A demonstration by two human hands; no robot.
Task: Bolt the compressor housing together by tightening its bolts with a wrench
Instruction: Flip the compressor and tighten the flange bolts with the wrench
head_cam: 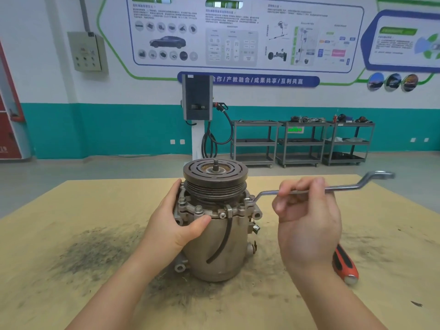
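Left hand [177, 225] braces compressor housing [219, 246], mid-tabletop [71, 234]; fingers curl round its flange. Right hand [307, 220] pinches offset ring wrench [309, 190], ring seated on right-side bolt [248, 200]. Keep ring square, pull steadily, brace against twisting.

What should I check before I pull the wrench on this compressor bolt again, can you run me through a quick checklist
1. Wrench ring seated on a flange bolt: cannot tell, the ring end is partly hidden behind the flange.
2. Right hand gripping the wrench shaft: ok, fingers curl round it.
3. Left hand bracing the compressor: ok, it wraps the housing side.
4. Compressor upright on the table: ok.
5. Swing path: ok, the screwdriver lies low on the table.
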